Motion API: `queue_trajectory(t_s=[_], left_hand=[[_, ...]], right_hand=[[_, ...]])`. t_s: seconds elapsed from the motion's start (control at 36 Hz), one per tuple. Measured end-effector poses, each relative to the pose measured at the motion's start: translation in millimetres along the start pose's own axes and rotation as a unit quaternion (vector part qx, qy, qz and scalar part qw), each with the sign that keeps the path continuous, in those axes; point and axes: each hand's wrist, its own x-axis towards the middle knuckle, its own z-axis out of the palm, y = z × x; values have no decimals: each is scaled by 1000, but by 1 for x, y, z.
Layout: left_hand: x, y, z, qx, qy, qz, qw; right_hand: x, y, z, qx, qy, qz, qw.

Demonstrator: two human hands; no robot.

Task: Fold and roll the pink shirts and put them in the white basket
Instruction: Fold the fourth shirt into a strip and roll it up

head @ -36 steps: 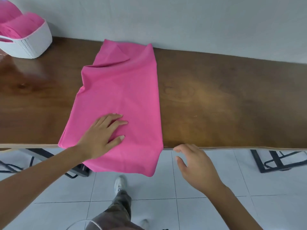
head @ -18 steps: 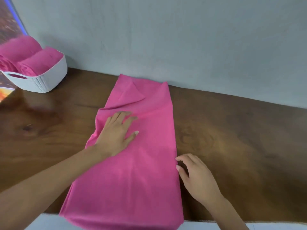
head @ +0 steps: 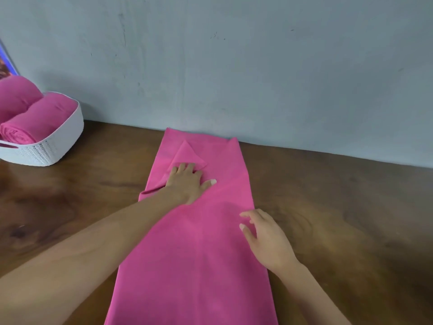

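A pink shirt (head: pixel 206 249) lies folded into a long strip on the brown wooden table, running from the near edge to the wall. My left hand (head: pixel 187 180) presses flat on its upper part, fingers at a folded triangular sleeve flap (head: pixel 186 153). My right hand (head: pixel 264 235) rests with relaxed fingers on the strip's right edge, lower down. A white basket (head: pixel 61 141) stands at the far left and holds two rolled pink shirts (head: pixel 35 120).
The wooden table (head: pixel 339 219) stretches bare to the right of the shirt and between shirt and basket. A grey wall (head: pixel 234 66) rises right behind the table. A colourful panel edge (head: pixel 7 64) shows at the far left.
My left hand has slid up the shirt from near the table edge to the sleeve flap. My right hand moved from the table's front edge onto the shirt's right side. The view tilted upward.
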Motion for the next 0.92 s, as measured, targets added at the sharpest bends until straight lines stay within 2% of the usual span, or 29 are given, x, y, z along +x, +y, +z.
queue_trajectory(t_s=[0.11,0.25,0.33,0.44,0.61,0.75,0.83,0.92], left_hand=[[7,-3,5,-34,16,8,999],[8,-11,6,-136,118,28,983],[0,-16,3,-261,190,52,945],[-10,-21,-9,-377,239,73,892],[-20,-35,-29,-476,185,90,855],[-14,-57,-44,-573,98,131,803],[-8,-73,-52,-597,41,142,788],[-1,-90,-57,-594,33,136,792]], right_hand=[[16,-4,-2,-4,0,-7,1000],[51,-4,-15,2,6,-13,1000],[74,-4,-22,13,9,-20,1000],[113,-5,-31,9,18,-45,999],[184,-15,-41,-50,-8,-83,995],[235,-25,-40,-116,-58,-131,983],[264,-27,-39,-157,-90,-145,973],[285,-26,-37,-211,-123,-131,961]])
